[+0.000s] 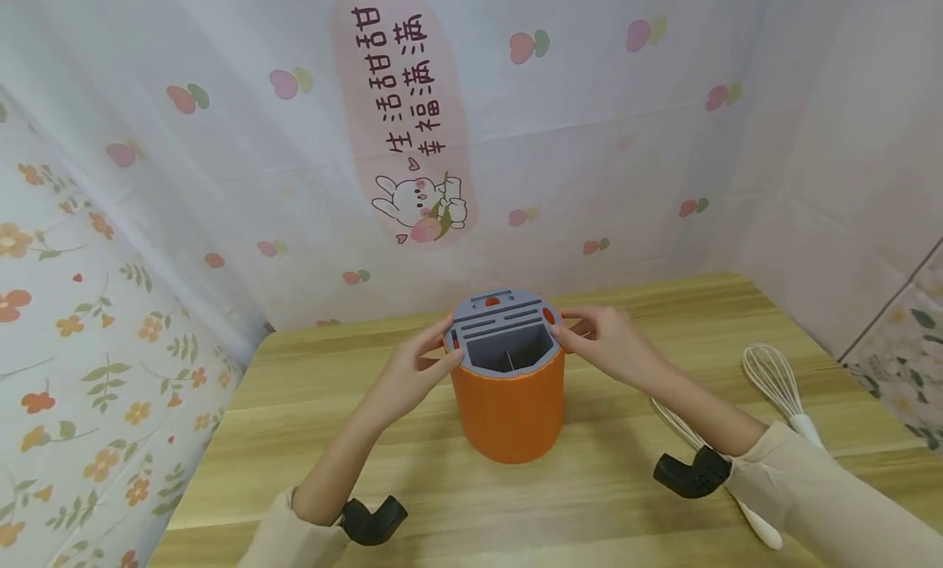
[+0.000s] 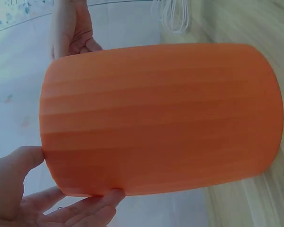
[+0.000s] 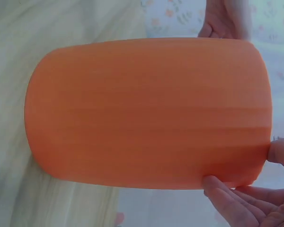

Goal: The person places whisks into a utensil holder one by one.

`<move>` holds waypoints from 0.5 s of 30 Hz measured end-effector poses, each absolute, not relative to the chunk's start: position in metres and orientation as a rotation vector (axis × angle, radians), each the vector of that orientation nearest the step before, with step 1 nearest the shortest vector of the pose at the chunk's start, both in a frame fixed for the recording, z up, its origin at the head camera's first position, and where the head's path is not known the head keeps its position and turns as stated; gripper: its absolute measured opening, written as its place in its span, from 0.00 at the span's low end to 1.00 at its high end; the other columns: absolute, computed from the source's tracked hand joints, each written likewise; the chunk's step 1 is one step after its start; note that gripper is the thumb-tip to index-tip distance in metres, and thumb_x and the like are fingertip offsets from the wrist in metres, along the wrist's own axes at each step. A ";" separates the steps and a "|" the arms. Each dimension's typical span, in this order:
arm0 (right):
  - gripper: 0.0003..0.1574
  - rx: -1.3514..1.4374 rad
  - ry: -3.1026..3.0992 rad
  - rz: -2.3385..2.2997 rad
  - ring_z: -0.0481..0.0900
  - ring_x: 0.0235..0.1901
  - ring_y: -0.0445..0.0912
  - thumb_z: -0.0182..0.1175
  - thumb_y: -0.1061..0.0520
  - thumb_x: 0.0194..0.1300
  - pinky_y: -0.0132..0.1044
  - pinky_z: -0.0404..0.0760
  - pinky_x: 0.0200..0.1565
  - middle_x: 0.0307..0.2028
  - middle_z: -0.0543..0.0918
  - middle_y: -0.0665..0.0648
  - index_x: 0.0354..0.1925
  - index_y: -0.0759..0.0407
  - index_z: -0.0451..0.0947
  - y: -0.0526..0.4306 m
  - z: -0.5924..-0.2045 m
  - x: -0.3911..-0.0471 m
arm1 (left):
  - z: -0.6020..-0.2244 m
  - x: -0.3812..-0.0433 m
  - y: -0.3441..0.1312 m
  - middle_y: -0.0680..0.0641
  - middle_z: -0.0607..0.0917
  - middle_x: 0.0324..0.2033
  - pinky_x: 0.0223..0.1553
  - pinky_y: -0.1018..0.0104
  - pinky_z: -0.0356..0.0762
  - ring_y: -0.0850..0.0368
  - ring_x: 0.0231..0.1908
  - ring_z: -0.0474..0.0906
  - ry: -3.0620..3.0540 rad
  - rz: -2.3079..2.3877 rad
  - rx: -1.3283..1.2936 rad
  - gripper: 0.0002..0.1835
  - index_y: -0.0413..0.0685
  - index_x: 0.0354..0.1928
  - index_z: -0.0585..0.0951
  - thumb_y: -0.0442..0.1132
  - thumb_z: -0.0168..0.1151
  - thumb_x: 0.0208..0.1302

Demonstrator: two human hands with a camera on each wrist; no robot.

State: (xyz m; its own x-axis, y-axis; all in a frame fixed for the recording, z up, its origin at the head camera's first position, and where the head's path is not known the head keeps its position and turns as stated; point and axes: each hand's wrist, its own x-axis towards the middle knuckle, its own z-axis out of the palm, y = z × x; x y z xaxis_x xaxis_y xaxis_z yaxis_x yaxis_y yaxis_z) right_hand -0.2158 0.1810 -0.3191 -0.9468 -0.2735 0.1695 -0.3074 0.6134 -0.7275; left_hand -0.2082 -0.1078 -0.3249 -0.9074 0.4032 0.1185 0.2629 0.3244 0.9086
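An orange round knife and utensil holder [image 1: 508, 421] stands upright on the wooden table. Its grey slotted top [image 1: 508, 316] has narrow slits, round holes and a larger divided opening. My left hand [image 1: 408, 378] grips the holder's left side at the rim, thumb near the top edge and fingers along the outer wall. On the opposite side, my right hand [image 1: 607, 345] holds the rim the same way. Both wrist views show the ribbed orange wall [image 2: 161, 118] filling the middle, with thumb and fingertips touching its top end.
A whisk [image 1: 773, 376] with a white handle lies at the table's right. Another whisk-like utensil [image 1: 759, 525] lies partly hidden under my right forearm. Behind the wooden table [image 1: 324, 396] hangs a printed curtain [image 1: 589, 142]; a floral cloth [image 1: 96, 371] hangs at left.
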 end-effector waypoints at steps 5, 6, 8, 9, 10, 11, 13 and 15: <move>0.31 0.518 -2.796 1.239 0.82 0.31 0.43 0.58 0.44 0.62 0.39 0.79 0.33 0.34 0.84 0.54 0.56 0.63 0.72 0.179 -0.319 -0.200 | -0.324 -0.195 -0.112 0.43 0.69 0.60 0.48 0.54 0.73 0.49 0.46 0.78 2.430 1.634 0.636 0.32 0.51 0.68 0.60 0.45 0.58 0.64; 0.32 0.529 -2.795 1.232 0.82 0.31 0.44 0.59 0.44 0.62 0.39 0.79 0.33 0.34 0.84 0.54 0.56 0.64 0.72 0.179 -0.319 -0.197 | -0.324 -0.192 -0.113 0.44 0.68 0.61 0.48 0.54 0.73 0.49 0.46 0.78 2.431 1.629 0.629 0.32 0.52 0.68 0.61 0.45 0.58 0.64; 0.32 0.554 -2.794 1.238 0.82 0.33 0.44 0.59 0.44 0.61 0.40 0.79 0.35 0.34 0.84 0.54 0.55 0.64 0.73 0.179 -0.319 -0.194 | -0.324 -0.188 -0.113 0.44 0.68 0.61 0.48 0.54 0.73 0.49 0.47 0.78 2.430 1.620 0.609 0.32 0.54 0.68 0.61 0.46 0.58 0.63; 0.32 0.566 -2.794 1.249 0.82 0.33 0.44 0.59 0.44 0.61 0.40 0.79 0.35 0.34 0.84 0.53 0.55 0.64 0.73 0.180 -0.319 -0.192 | -0.324 -0.187 -0.114 0.45 0.68 0.61 0.48 0.54 0.73 0.49 0.47 0.78 2.433 1.613 0.601 0.32 0.55 0.68 0.61 0.47 0.58 0.63; 0.32 0.578 -2.795 1.263 0.82 0.34 0.44 0.59 0.44 0.61 0.40 0.79 0.36 0.34 0.84 0.53 0.56 0.65 0.72 0.181 -0.319 -0.191 | -0.324 -0.185 -0.114 0.45 0.68 0.61 0.48 0.54 0.73 0.50 0.47 0.78 2.434 1.610 0.586 0.32 0.56 0.68 0.61 0.48 0.58 0.63; 0.32 0.594 -2.794 1.282 0.82 0.34 0.44 0.59 0.45 0.62 0.40 0.79 0.36 0.33 0.84 0.53 0.56 0.66 0.72 0.182 -0.318 -0.190 | -0.324 -0.184 -0.114 0.45 0.68 0.61 0.48 0.54 0.73 0.50 0.48 0.77 2.437 1.607 0.577 0.32 0.57 0.68 0.62 0.48 0.59 0.63; 0.32 0.610 -2.792 1.339 0.82 0.33 0.44 0.59 0.46 0.62 0.39 0.78 0.35 0.32 0.84 0.52 0.56 0.66 0.72 0.186 -0.317 -0.189 | -0.324 -0.182 -0.113 0.45 0.68 0.61 0.48 0.54 0.73 0.49 0.48 0.77 2.442 1.614 0.565 0.32 0.58 0.68 0.62 0.48 0.59 0.62; 0.31 0.603 -2.782 1.410 0.82 0.31 0.44 0.58 0.48 0.63 0.37 0.79 0.34 0.32 0.84 0.54 0.56 0.68 0.71 0.192 -0.316 -0.188 | -0.325 -0.182 -0.113 0.46 0.68 0.61 0.48 0.54 0.73 0.49 0.49 0.77 2.451 1.622 0.552 0.32 0.59 0.67 0.62 0.48 0.59 0.62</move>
State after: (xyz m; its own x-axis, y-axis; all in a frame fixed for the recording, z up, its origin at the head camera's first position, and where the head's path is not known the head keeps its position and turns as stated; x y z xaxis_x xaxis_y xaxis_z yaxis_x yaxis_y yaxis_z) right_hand -0.1884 0.1920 -0.3160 -0.9273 -0.3479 0.1380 -0.3170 0.5340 -0.7838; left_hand -0.1820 -0.1129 -0.3249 -0.9208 0.3825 0.0758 0.2192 0.3470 0.9119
